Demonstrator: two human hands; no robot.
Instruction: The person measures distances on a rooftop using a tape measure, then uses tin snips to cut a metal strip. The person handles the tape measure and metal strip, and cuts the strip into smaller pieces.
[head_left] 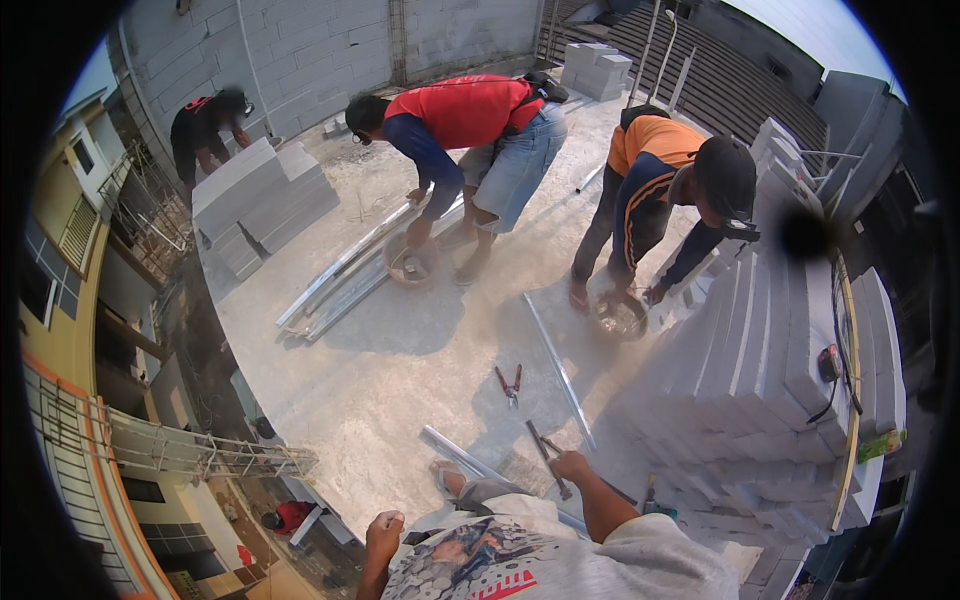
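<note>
My right hand [570,466] is closed on a dark metal tool [543,450], long and narrow, near the lower middle; its exact kind is unclear. My left hand [385,534] is raised at the lower edge with curled fingers, and whatever it may hold is hidden. Silver metal channels [450,448] lie between my hands, by my foot. Red-handled snips [508,387] rest on the concrete floor [350,380] ahead, beside a long silver channel [557,365]. A small tool with a green part [650,500] is right of my right hand.
Co-workers in red [450,105] and orange [650,150] bend over buckets [410,262]; another [200,135] stands by left block stacks [260,210]. More channels [340,290] lie nearby. Tall block stacks [730,380] fill the right. The slab edge [290,450] drops leftward to a lower level.
</note>
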